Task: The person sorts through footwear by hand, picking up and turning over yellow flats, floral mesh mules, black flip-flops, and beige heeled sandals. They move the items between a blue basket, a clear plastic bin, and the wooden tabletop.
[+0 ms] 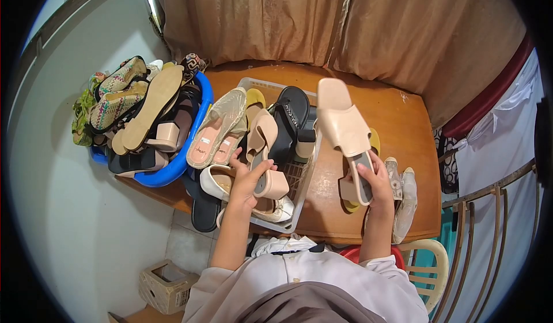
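Note:
In my left hand [246, 183] is a beige block-heeled slide sandal [262, 131], gripped near its heel and tilted above a pale plastic basket [303, 205]. My right hand [377, 183] grips a similar beige slide sandal [344, 126] by the heel end, its toe pointing away from me. The basket holds black sandals [292, 112], white flat shoes [214, 181] and others partly hidden. Beside my left hand, a pair of pale gold closed-toe mules [222, 124] with pink insoles rests on the pile. Yellow footwear [375, 141] shows behind the right sandal, mostly covered.
A blue basin [187, 153] heaped with footwear stands at the left of the wooden table [403, 118]. Pale see-through shoes [406, 199] lie near the right edge. Below are a cardboard box [164, 288] and a plastic chair [439, 265]. Brown curtains [253, 23] hang behind.

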Demonstrator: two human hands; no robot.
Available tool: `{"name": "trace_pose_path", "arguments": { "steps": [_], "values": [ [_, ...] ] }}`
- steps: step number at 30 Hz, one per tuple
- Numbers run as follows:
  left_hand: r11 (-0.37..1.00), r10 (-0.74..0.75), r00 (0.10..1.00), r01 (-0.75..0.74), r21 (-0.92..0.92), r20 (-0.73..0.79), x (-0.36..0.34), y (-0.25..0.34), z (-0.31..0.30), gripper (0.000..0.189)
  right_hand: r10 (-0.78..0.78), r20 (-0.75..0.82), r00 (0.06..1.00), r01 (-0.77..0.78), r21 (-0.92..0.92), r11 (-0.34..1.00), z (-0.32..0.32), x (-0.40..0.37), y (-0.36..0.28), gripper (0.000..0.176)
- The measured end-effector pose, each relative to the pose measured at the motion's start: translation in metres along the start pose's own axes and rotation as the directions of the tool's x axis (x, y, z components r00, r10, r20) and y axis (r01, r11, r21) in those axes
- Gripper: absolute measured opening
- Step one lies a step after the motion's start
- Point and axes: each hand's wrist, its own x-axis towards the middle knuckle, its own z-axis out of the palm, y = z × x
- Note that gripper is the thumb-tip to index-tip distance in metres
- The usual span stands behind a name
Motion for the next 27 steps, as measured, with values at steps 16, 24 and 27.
{"name": "trace_pose_path", "arguments": {
  "steps": [16,24,27],
  "values": [
    [0.956,0.121,0.945,-0.029,-0.292,0.303,-0.014,0.009,0.022,0.035,-0.263,0.185,0.947,0.196,0.319,0.928,-0.006,0.008,0.019,0.046],
    [0.978,0.081,0.979,-0.041,-0.206,0.186,-0.015,0.01,0.031,0.027,-0.112,0.265,0.958,0.063,0.186,0.981,0.005,0.001,0.013,0.062],
    [0.959,0.274,0.956,-0.263,-0.107,0.105,0.0,-0.007,0.025,0.034,-0.008,0.211,0.978,0.011,-0.014,1.0,0.007,-0.004,0.009,0.072]
  ]
}}
